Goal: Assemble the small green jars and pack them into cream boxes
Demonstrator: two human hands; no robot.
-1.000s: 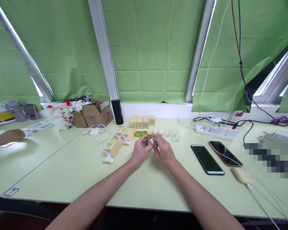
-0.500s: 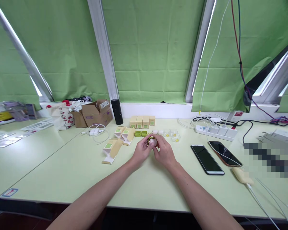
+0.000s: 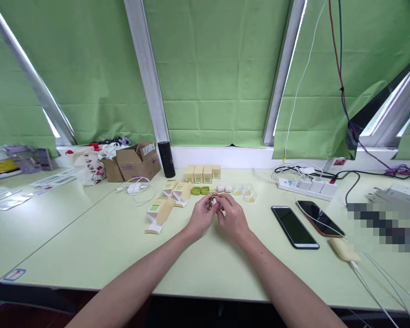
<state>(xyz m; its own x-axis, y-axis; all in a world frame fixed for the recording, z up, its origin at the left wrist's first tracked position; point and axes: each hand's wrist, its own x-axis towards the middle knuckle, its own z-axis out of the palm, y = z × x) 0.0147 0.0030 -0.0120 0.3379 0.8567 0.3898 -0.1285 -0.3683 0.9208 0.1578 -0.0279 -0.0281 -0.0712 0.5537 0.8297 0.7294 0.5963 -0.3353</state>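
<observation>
My left hand and my right hand meet over the middle of the pale green table, fingers pinched together on one small green and white piece. Just behind them lie two green pieces, two white pieces and some clear pieces. A row of small cream boxes stands further back. Opened cream boxes lie to the left of my hands.
Two phones lie flat at the right, with a power strip and cables behind them. A black cylinder, a cardboard box and a printed bag stand at the back left. A white charger lies near them.
A person's hand at the far left edge has left the view. My fingers have shifted slightly on the small piece, now closed tighter round it; the white part shows less.
</observation>
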